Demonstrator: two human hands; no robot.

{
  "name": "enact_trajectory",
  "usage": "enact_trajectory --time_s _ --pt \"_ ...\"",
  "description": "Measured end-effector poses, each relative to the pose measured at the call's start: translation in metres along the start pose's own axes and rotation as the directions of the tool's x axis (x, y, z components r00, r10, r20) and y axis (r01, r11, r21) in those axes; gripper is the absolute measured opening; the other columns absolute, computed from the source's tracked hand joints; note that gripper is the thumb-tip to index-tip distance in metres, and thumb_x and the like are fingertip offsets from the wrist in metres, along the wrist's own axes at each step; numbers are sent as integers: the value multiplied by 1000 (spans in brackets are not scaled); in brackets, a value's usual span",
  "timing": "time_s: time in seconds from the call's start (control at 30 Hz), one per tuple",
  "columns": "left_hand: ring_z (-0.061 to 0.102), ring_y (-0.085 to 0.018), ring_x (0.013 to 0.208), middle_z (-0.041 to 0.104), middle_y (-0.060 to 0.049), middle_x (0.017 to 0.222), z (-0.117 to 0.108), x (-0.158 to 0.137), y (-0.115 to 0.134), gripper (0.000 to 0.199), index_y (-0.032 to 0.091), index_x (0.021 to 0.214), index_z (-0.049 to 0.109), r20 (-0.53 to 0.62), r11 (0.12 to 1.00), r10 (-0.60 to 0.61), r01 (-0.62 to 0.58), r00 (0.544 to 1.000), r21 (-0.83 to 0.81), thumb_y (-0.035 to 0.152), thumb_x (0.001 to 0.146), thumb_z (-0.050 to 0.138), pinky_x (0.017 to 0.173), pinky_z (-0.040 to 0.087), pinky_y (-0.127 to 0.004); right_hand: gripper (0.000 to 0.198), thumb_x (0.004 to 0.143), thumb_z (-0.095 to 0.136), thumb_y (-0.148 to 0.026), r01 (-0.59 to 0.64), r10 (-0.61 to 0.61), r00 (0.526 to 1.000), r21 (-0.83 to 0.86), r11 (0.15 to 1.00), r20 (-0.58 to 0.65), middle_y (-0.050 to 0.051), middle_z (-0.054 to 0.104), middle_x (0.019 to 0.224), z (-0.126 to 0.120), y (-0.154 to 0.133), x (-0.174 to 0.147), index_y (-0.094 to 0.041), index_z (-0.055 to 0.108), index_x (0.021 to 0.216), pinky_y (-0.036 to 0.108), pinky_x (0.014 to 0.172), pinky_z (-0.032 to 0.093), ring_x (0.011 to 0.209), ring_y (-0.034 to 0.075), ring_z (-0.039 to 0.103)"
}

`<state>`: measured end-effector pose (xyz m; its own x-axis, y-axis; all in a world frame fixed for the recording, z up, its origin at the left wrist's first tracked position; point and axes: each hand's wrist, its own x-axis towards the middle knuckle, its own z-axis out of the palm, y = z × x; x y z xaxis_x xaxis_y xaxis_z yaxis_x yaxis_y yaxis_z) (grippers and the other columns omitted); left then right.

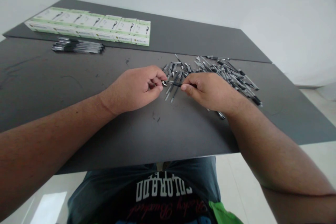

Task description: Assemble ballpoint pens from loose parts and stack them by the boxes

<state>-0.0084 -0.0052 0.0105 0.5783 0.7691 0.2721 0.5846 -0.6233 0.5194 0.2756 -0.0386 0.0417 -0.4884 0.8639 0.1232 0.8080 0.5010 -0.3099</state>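
My right hand (210,89) is closed around a pen (175,83) with a black grip, its clear tip end pointing left. My left hand (140,89) pinches a small, shiny black pen cap (164,83) close to that tip. Whether cap and tip touch, I cannot tell. Behind and between the hands lie loose caps and thin refills (173,92) on the dark grey table (126,136). Right of them a heap of clear pens with black grips (236,77) spreads out, partly hidden by my right hand.
A row of white and green boxes (105,28) stands at the back left of the table. In front of it lies a neat bundle of pens (78,46). The table's near edge runs just before my lap.
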Motion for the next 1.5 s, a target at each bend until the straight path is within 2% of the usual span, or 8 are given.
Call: enact_trajectory --time_s 0.1,0.23,0.43,0.6,0.97,1.17,1.3,1.5 --pt "81 -24 95 87 -6 106 0 4 -9 44 20 138 78 16 997 -2 0 1000 83 35 99 62 97 64 -39 34 114 62 -41 -70 69 997 -26 997 -39 9 85 96 -4 -1 0 -20 88 112 35 81 46 88 25 71" --pt "80 -30 117 86 -12 121 2 8 -21 50 18 144 79 57 985 34 -43 998 169 36 101 59 116 62 -47 33 114 62 -42 -87 86 995 -26 996 -56 7 82 90 -7 -3 0 -21 87 109 35 79 45 83 25 69" --pt "73 -40 134 80 -19 138 7 11 -30 57 15 152 79 144 963 118 -148 983 224 35 103 58 125 58 -61 33 113 61 -44 -100 102 991 28 995 -84 7 80 87 -8 -4 0 -21 84 104 36 78 45 80 24 67" --pt "72 -38 130 76 -19 135 10 10 -33 57 19 156 80 145 943 148 -184 978 276 32 106 55 121 60 -59 34 113 61 -45 -92 94 991 31 995 -98 7 80 87 -8 -3 0 -22 83 103 37 79 44 79 24 66" --pt "72 -36 122 79 -18 126 5 9 -27 46 21 143 88 179 911 186 -238 966 337 34 110 58 114 59 -53 33 111 64 -46 -85 87 990 24 996 -112 6 79 84 -6 -3 0 -21 85 104 36 76 44 77 23 65" --pt "76 -30 114 85 -12 117 4 11 -22 35 22 123 90 259 907 210 -287 943 309 32 112 59 112 56 -45 33 110 65 -47 -90 91 991 19 996 -101 6 79 84 -6 -3 0 -21 85 105 36 77 43 77 23 64" --pt "76 -30 108 83 -12 110 2 12 -20 33 20 109 87 300 902 166 -268 939 338 29 111 55 102 56 -44 31 109 66 -44 -86 88 991 19 996 -99 5 79 84 -6 -4 0 -21 86 106 36 77 44 76 23 64" --pt "70 -26 89 76 -10 95 -5 10 -16 22 22 89 75 310 905 112 -226 944 362 22 101 57 85 53 -40 30 109 67 -44 -86 87 992 24 996 -87 5 80 85 -6 -4 0 -22 86 106 36 76 44 77 23 65"
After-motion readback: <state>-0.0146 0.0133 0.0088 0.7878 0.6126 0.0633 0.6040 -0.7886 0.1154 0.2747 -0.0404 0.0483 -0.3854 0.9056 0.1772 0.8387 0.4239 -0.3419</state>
